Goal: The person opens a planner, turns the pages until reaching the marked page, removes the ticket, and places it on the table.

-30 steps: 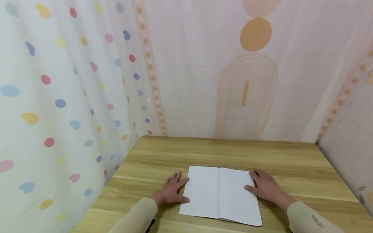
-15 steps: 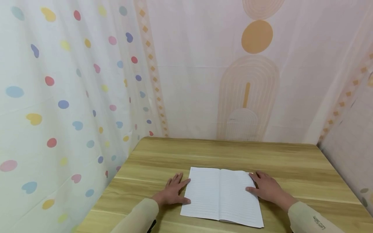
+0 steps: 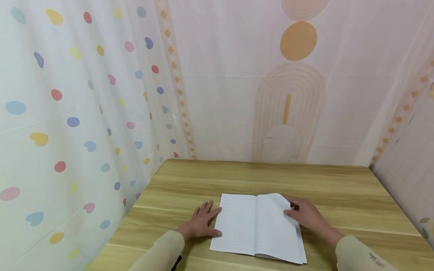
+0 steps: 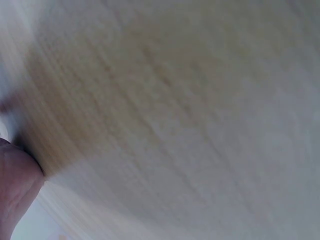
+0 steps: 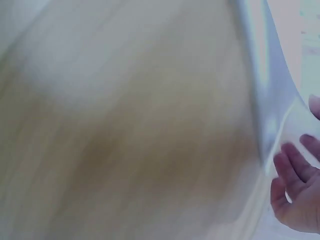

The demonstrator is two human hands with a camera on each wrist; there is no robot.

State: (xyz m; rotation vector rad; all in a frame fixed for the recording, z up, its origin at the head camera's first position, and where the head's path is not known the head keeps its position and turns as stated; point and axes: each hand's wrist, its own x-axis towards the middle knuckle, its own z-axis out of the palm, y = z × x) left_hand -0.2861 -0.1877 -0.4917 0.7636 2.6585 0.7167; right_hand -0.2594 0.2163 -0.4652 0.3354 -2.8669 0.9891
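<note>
An open lined notebook (image 3: 234, 226) lies flat on the wooden table, its pages white and ruled. My left hand (image 3: 200, 223) rests with spread fingers at its left edge, thumb and index fingertip touching the page. At the upper right corner my right hand (image 3: 306, 215) pinches a page (image 3: 274, 218) between thumb and fingers. That page's outer edge is raised and bent, with the sheets beneath showing along the right side. The right wrist view has the lifted page (image 5: 272, 75) curving up beside the fingers (image 5: 295, 165). Only part of my left hand (image 4: 17, 185) enters the left wrist view.
The wood-grain table (image 3: 264, 177) extends behind the notebook and to both sides. A curtain with coloured dots (image 3: 101, 113) hangs at the left, and a pale patterned curtain (image 3: 223, 94) closes off the back.
My right fingers have gone from lying on the notebook's right edge to pinching the page, and its upper right corner has lifted. My left hand stays in place.
</note>
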